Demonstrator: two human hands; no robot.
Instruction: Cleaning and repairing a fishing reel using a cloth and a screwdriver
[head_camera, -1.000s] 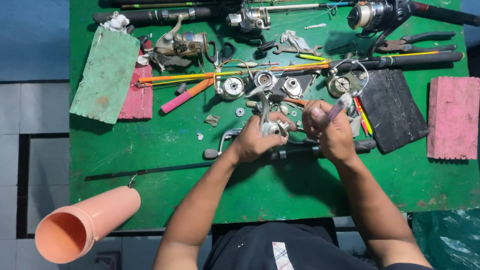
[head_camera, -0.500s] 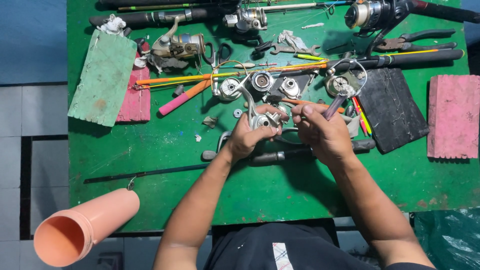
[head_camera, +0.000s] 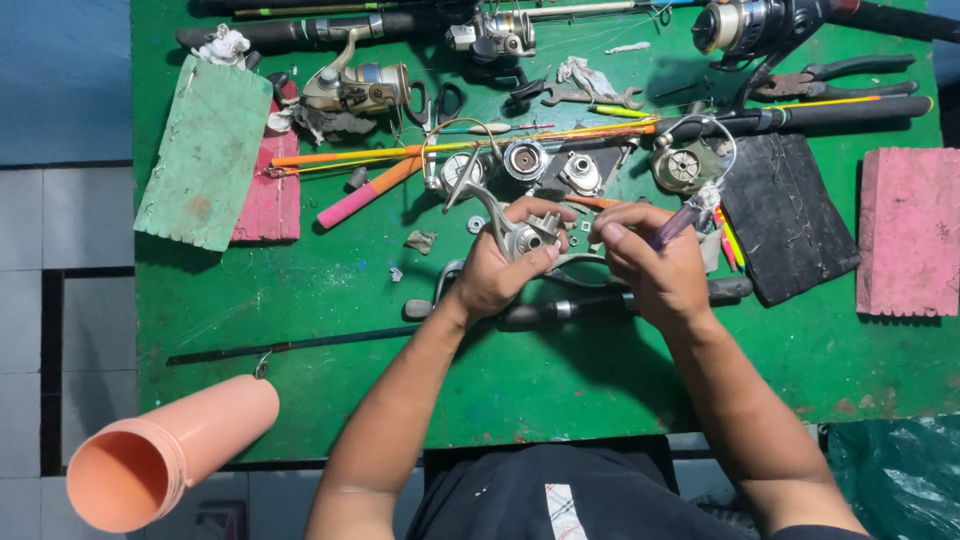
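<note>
My left hand (head_camera: 495, 275) grips a silver fishing reel body (head_camera: 528, 238) above the middle of the green table (head_camera: 300, 290). My right hand (head_camera: 655, 270) holds a thin purple-handled tool (head_camera: 675, 225), and its tip points toward the reel. Both hands are close together, almost touching at the reel. Just beyond them lie loose reel parts: a round spool (head_camera: 524, 158), a grey gear housing (head_camera: 582, 174) and a round side plate (head_camera: 681, 166). Below my hands lies a dark rod handle (head_camera: 590, 308).
A peach plastic tube (head_camera: 165, 455) juts over the table's near left corner. A green foam block (head_camera: 205, 155) and pink blocks (head_camera: 908, 230) sit at the sides, a black pad (head_camera: 785, 215) to the right. Rods, reels, pliers (head_camera: 840, 78) and an orange stick (head_camera: 450, 148) crowd the far edge.
Both hands with the reel have shifted slightly away from me toward the loose parts. The right hand's tool now points more toward the reel.
</note>
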